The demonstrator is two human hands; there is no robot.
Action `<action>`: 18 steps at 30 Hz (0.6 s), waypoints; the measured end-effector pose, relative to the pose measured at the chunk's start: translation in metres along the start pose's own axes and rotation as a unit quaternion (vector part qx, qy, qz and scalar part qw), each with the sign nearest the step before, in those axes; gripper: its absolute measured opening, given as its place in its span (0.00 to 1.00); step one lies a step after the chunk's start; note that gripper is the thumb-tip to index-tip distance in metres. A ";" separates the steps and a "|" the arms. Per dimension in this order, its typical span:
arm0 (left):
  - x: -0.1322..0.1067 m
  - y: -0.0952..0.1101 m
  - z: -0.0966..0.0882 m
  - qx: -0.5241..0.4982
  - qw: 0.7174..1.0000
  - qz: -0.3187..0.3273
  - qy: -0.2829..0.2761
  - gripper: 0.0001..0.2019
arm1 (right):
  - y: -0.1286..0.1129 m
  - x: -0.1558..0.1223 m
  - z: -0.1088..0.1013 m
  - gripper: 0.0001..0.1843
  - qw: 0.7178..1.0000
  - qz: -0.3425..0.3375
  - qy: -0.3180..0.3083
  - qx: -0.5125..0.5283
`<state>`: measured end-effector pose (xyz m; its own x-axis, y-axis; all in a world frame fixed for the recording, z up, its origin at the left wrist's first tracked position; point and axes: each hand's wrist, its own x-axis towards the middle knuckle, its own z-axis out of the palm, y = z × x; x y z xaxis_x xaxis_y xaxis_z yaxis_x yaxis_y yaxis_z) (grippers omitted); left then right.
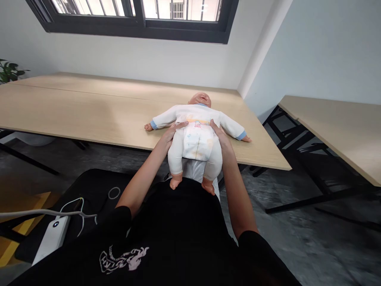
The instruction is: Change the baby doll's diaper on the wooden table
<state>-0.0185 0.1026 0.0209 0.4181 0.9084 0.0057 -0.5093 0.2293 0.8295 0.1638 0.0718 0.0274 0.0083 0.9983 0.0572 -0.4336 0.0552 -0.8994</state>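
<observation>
A baby doll (196, 119) in a white romper with blue cuffs lies on its back at the near edge of a long wooden table (89, 111), head away from me, arms spread. A white diaper (197, 143) covers its hips, and its legs hang over the edge toward me. My left hand (172, 132) lies against the doll's hip on the left, fingers stretched over the diaper's top edge. On the other side my right hand (219, 134) rests against the hip, fingers reaching the waistband.
A second wooden table (342, 127) stands at the right with a floor gap between. A black seat at lower left carries a white power bank (52, 236) with a white cable and a small ring (114, 193). A potted plant (8, 71) is at far left.
</observation>
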 end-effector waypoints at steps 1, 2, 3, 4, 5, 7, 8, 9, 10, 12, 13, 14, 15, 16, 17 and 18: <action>-0.001 0.000 0.000 0.000 1.000 0.015 -0.007 0.25 | 0.001 -0.001 -0.001 0.32 1.000 -0.009 -0.011 0.003; -0.002 0.001 0.000 -0.002 0.999 0.029 -0.016 0.26 | 0.001 -0.002 -0.001 0.34 1.000 -0.021 -0.018 0.005; -0.003 0.001 0.001 -0.003 0.999 0.044 -0.024 0.27 | 0.001 -0.003 -0.001 0.35 0.999 -0.035 -0.020 0.007; -0.004 0.001 0.002 -0.003 0.998 0.058 -0.029 0.29 | 0.001 -0.005 -0.001 0.36 0.999 -0.050 -0.016 0.005; -0.005 0.002 0.003 0.000 0.997 0.072 -0.028 0.30 | 0.001 -0.007 -0.001 0.37 0.998 -0.064 -0.007 0.002; -0.010 0.004 0.006 0.014 0.995 0.095 -0.015 0.35 | -0.002 -0.013 0.000 0.42 0.996 -0.092 0.020 -0.004; -0.013 0.006 0.009 0.024 0.994 0.102 -0.007 0.37 | -0.004 -0.017 0.000 0.45 0.994 -0.105 0.032 -0.006; -0.017 0.008 0.012 0.034 0.994 0.108 0.000 0.39 | -0.006 -0.021 0.000 0.48 0.992 -0.120 0.043 -0.006; -0.023 0.010 0.016 0.047 0.993 0.112 0.002 0.41 | -0.009 -0.027 -0.001 0.50 0.989 -0.137 0.050 -0.005; -0.037 0.015 0.027 0.077 0.989 0.124 -0.005 0.44 | -0.017 -0.041 -0.003 0.51 0.983 -0.173 0.062 -0.005; -0.046 0.017 0.033 0.094 0.987 0.131 -0.015 0.46 | -0.021 -0.049 -0.005 0.50 0.979 -0.188 0.071 -0.007; -0.056 0.019 0.041 0.111 0.984 0.139 -0.025 0.47 | -0.026 -0.058 -0.006 0.48 0.976 -0.200 0.086 -0.010; -0.066 0.021 0.048 0.131 0.980 0.149 -0.035 0.48 | -0.030 -0.069 -0.008 0.47 0.973 -0.205 0.108 -0.011; -0.076 0.022 0.056 0.152 0.975 0.158 -0.046 0.49 | -0.034 -0.080 -0.011 0.45 0.969 -0.205 0.137 -0.010; -0.086 0.021 0.062 0.176 0.968 0.169 -0.057 0.49 | -0.036 -0.092 -0.014 0.43 0.964 -0.204 0.169 -0.009; -0.097 0.020 0.068 0.207 0.959 0.180 -0.069 0.48 | -0.038 -0.105 -0.018 0.41 0.959 -0.203 0.200 -0.007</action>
<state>-0.0182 -0.0041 0.0749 0.3822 0.8408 0.3833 -0.3096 -0.2743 0.9104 0.1953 -0.0344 0.0474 0.5195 0.8216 0.2346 -0.3104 0.4373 -0.8441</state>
